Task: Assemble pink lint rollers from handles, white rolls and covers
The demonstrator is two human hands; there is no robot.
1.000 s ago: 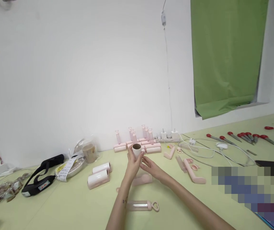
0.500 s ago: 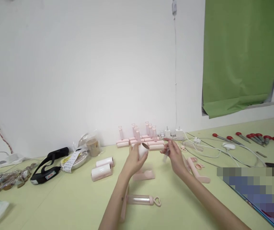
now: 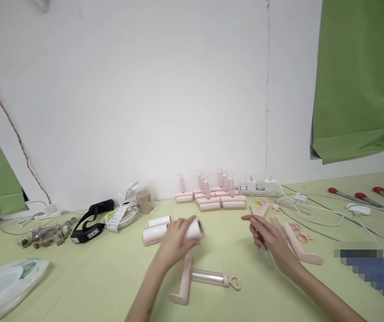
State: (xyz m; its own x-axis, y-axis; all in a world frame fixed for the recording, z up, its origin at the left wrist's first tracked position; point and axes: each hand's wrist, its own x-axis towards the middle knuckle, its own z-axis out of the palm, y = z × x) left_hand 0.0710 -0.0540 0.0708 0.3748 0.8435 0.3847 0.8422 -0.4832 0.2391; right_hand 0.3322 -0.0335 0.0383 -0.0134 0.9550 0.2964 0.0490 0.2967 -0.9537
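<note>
My left hand point(image 3: 175, 241) is wrapped round a white lint roll point(image 3: 194, 229), holding it sideways low over the table next to two more white rolls point(image 3: 155, 228). My right hand point(image 3: 266, 235) is pinched on a thin clear strip point(image 3: 253, 213) that sticks up from the fingers. A pink lint roller frame with a clear handle and heart loop point(image 3: 208, 278) lies on the table between my forearms. A pink L-shaped handle point(image 3: 301, 248) lies just right of my right hand.
A row of assembled pink rollers point(image 3: 212, 192) stands against the wall by a power strip point(image 3: 259, 190) with white cables. Red-handled tools point(image 3: 363, 196) lie far right. At left are a black strap point(image 3: 89, 221), a wrapped cup point(image 3: 143, 200), snack packets point(image 3: 44, 235) and a plastic bag point(image 3: 7, 286).
My left hand has carried the white roll from upright near the rollers down and left toward the other rolls. My right hand drew away to the right with the thin strip. The view swung left.
</note>
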